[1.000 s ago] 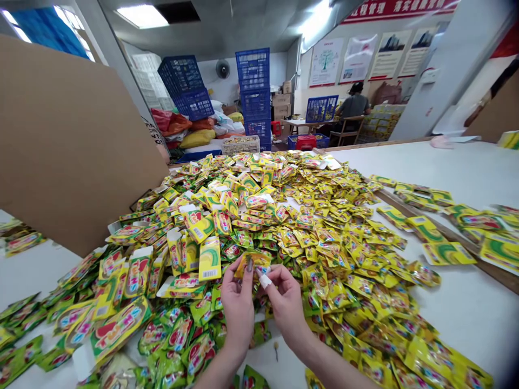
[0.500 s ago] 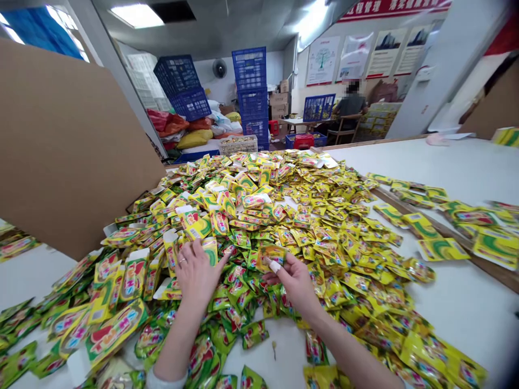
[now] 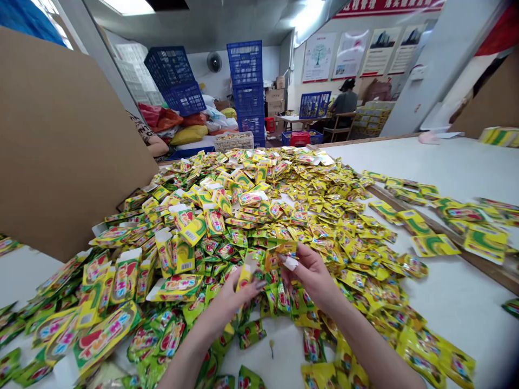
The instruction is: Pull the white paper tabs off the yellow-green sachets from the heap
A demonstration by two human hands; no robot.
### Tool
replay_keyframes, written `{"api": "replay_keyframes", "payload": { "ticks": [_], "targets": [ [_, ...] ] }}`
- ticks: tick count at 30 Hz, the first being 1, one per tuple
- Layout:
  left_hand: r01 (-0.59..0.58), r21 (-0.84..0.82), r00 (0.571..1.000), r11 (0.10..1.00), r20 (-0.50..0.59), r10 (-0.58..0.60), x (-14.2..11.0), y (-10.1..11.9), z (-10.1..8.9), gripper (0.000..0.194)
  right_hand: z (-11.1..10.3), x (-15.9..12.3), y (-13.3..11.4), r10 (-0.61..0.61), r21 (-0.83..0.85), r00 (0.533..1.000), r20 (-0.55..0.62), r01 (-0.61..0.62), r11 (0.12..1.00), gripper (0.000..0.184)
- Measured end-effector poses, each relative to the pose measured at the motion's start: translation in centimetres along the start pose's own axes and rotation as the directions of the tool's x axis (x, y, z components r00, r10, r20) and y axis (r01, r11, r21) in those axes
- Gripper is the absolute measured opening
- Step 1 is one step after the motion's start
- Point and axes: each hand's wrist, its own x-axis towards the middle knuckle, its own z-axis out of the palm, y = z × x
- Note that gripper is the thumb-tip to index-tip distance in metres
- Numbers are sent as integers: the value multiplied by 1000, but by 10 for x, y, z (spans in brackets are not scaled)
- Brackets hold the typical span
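Observation:
My left hand (image 3: 231,300) is closed round a small yellow carton (image 3: 244,276) with a pale raised flap, held upright near the middle of the heap. Just to its right, my right hand (image 3: 310,278) pinches a shiny yellow-orange packet (image 3: 279,253) between thumb and fingers; white tape wraps one of its digits. The packet and carton are close together, and I cannot tell if they touch. Beneath them lie green packets (image 3: 225,250). Yellow packets (image 3: 344,237) spread to the right, and printed cartons with flaps up (image 3: 125,278) pile up on the left.
A large cardboard sheet (image 3: 68,140) stands at the left. Along the right, a wooden strip (image 3: 478,262) crosses the white table (image 3: 458,162), with flat cartons (image 3: 436,244) about it. Blue crates (image 3: 248,100) are stacked behind; a person (image 3: 345,102) sits at a far table.
My left hand has moved right, away from the cartons, and now holds one. My right hand has shifted slightly right with its packet. Another person's arm has appeared behind the cardboard.

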Motion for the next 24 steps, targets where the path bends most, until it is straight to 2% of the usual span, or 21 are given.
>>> {"api": "replay_keyframes", "payload": {
  "ticks": [2, 4, 7, 10, 12, 14, 16, 18, 21, 24],
  "targets": [
    [51, -128, 990, 990, 139, -33, -1, -1, 11, 39, 1, -2, 0, -17, -59, 998, 60, 20, 998, 18],
    [80, -225, 972, 971, 232, -27, -1, -3, 14, 35, 1, -4, 3, 0, -151, 993, 120, 18, 988, 15],
    [112, -312, 967, 944, 253, -31, -2, -7, 9, 40, 0, -6, 3, -4, -319, 983, 186, 64, 945, 9],
    [103, -300, 974, 948, 224, -35, -4, -7, 4, 50, 0, -11, -12, -101, -534, 951, 293, 250, 808, 15],
    [109, -270, 953, 957, 302, -23, -8, -4, 3, 52, 1, -19, -28, -94, -649, 917, 388, 344, 678, 30],
    [123, -256, 909, 959, 417, -6, -15, 0, 7, 54, 3, -28, -44, 0, -730, 894, 447, 365, 579, 41],
    [134, -267, 860, 954, 510, 22, -24, 3, 12, 53, 7, -38, -56, 107, -788, 879, 465, 355, 503, 43],
    [140, -260, 825, 956, 564, 32, -33, 2, 19, 52, 11, -48, -62, 158, -820, 877, 453, 341, 460, 37],
    [126, -136, 837, 983, 546, -31, -43, -4, 26, 66, 17, -62, -62, 174, -842, 893, 416, 306, 445, 29],
    [133, -93, 852, 987, 519, -66, -51, -14, 30, 85, 19, -81, -61, 184, -840, 910, 372, 245, 485, 29]
  ]
}}
